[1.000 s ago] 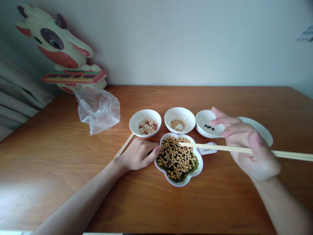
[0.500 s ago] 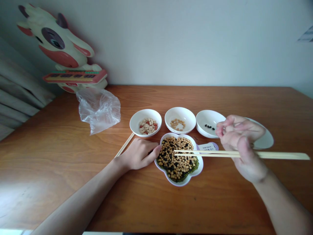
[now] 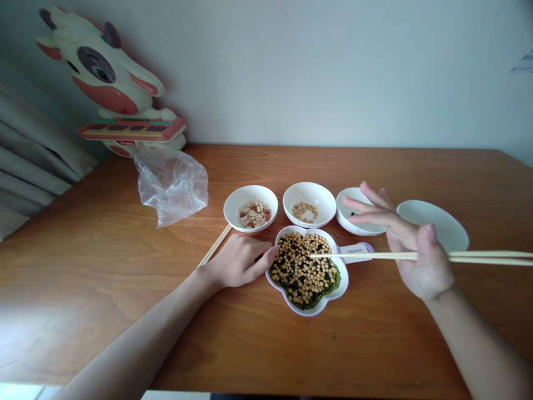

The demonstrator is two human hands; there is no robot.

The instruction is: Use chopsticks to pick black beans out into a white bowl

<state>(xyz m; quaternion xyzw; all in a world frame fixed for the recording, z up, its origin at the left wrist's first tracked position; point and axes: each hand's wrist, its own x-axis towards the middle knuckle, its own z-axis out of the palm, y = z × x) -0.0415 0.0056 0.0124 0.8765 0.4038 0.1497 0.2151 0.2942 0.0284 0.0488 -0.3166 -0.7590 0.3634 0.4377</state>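
A flower-shaped dish [image 3: 307, 313] with a purple rim and a handle holds yellow soybeans [image 3: 317, 273], black beans and green mung beans. My left hand [image 3: 240, 260] rests on the table at its left side, fingers curled and thumb gripping the rim. A pair of chopsticks [image 3: 377, 255] is held at the thumb of my right hand [image 3: 416, 250], whose other fingers stretch up and left. The chopstick tips are over the soybeans, and I cannot tell if they touch. Behind my right fingers, a white bowl [image 3: 370, 229] with a few black beans is partly hidden.
One white bowl [image 3: 233, 218] holds pale and reddish flat seeds; another [image 3: 327, 214] holds soybeans. A white plate [image 3: 437, 225] lies at right. Another chopstick pair [image 3: 214, 244] lies by my left wrist. A clear plastic bag [image 3: 172, 189] and a cow-shaped toy keyboard [image 3: 133, 130] stand back left.
My right fingers have uncurled and spread upward. The chopsticks have shifted right and their tips have closed together. My left hand stays at the dish; the whole view has shifted slightly.
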